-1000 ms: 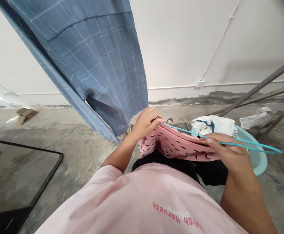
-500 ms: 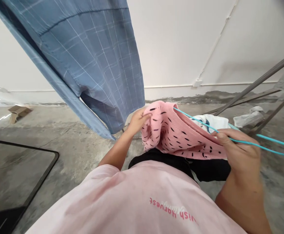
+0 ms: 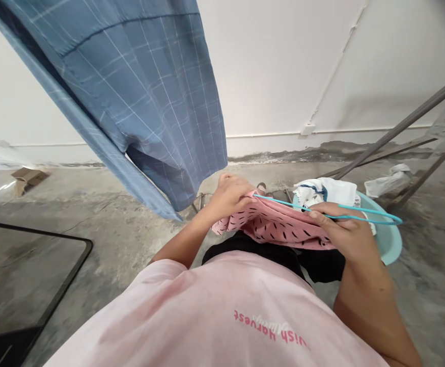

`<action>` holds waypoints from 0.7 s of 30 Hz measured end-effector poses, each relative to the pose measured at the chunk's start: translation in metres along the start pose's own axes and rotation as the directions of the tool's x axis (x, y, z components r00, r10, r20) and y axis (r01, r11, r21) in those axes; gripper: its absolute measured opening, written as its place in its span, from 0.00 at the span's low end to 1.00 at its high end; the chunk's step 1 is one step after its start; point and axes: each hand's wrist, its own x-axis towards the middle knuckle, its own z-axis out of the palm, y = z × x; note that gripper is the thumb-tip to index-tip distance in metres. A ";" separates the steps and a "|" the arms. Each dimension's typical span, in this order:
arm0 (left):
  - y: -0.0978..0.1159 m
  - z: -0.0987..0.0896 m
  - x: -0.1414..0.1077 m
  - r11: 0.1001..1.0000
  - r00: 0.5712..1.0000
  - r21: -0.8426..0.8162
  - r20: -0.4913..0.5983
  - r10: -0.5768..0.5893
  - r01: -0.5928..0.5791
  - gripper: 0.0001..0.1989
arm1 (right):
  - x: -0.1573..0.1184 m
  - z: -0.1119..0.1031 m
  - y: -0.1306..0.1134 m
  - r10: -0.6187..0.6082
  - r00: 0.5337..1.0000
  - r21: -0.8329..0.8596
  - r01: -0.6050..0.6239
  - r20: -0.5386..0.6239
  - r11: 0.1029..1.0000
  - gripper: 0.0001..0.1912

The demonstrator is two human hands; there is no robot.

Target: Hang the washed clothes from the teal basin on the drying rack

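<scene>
We saw a blue plaid shirt (image 3: 138, 86) hanging above and left of the hands, its hem just beside the left one. Past the hands stood a white wall (image 3: 268, 76) with a pale conduit (image 3: 335, 66) running along it, above a stained concrete floor (image 3: 104, 229). Right of them, a teal basin (image 3: 388, 239) held white cloth (image 3: 325, 191). Farther right lay a white bag (image 3: 386, 181), below slanting metal poles (image 3: 406, 122). Well left of the hands, we had a black-framed panel (image 3: 35, 228) on the floor and, beyond it, a cardboard scrap (image 3: 27, 177).
</scene>
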 end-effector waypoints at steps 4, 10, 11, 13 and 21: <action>-0.003 0.004 0.004 0.998 0.996 0.060 -0.085 0.002 0.003 0.19 | 0.002 -0.001 -0.006 -0.062 0.998 -0.011 0.062 -0.025 0.998 0.12; -0.025 -0.029 -0.010 0.975 0.844 0.052 -0.513 -0.158 0.214 0.19 | 0.008 -0.026 0.008 -0.092 0.994 -0.161 0.081 -0.062 0.984 0.16; -0.026 -0.036 -0.013 0.967 0.811 0.033 -0.553 -0.192 0.251 0.19 | 0.009 -0.030 0.010 -0.071 0.996 -0.151 0.063 -0.045 0.987 0.15; -0.027 -0.047 -0.018 0.960 0.768 0.006 -0.601 -0.221 0.280 0.18 | 0.009 -0.036 0.012 -0.036 0.999 -0.063 0.038 0.032 0.997 0.16; -0.047 -0.051 -0.003 0.981 0.883 -0.094 -0.427 -0.195 0.172 0.14 | -0.013 -0.025 -0.006 -0.050 0.836 0.450 -0.242 0.546 0.860 0.22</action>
